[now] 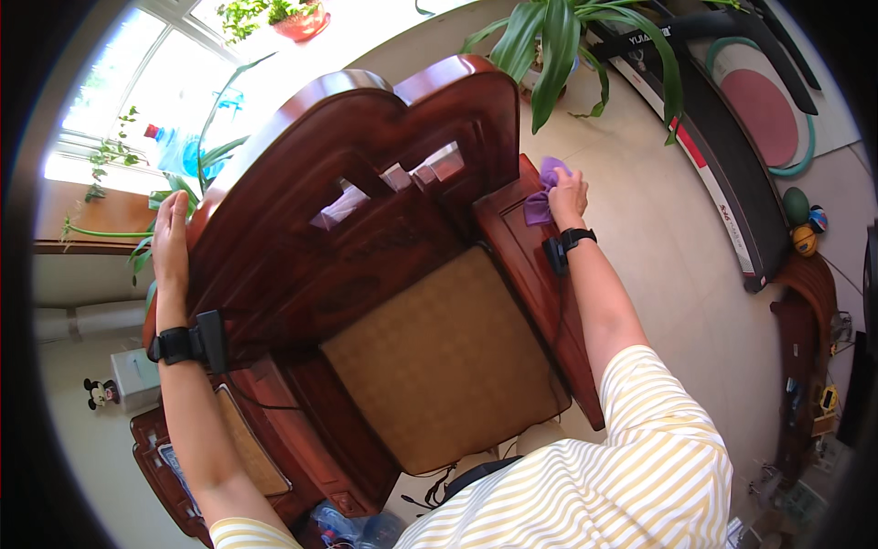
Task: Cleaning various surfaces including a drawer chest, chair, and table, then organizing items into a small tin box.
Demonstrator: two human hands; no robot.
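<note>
A dark red carved wooden armchair (288,161) stands before me, with openings through its tall back. A brown mat-like seat cushion (446,364) covers its seat. My left hand (170,240) lies against the left outer edge of the backrest, fingers extended and holding nothing. On the far side, my right hand (569,199) grasps a crumpled purple cloth (539,206) at the back end of the right armrest (525,237). The cloth touches the wood there. Both wrists carry black straps with small devices.
A treadmill (713,144) stands to the right, beyond tiled floor (658,254). Long leaves of a potted plant (559,55) hang near the chair back. At left are a windowsill (103,213) and a second wooden seat (254,439). Cables (435,491) and plastic bottles (357,528) lie low in front.
</note>
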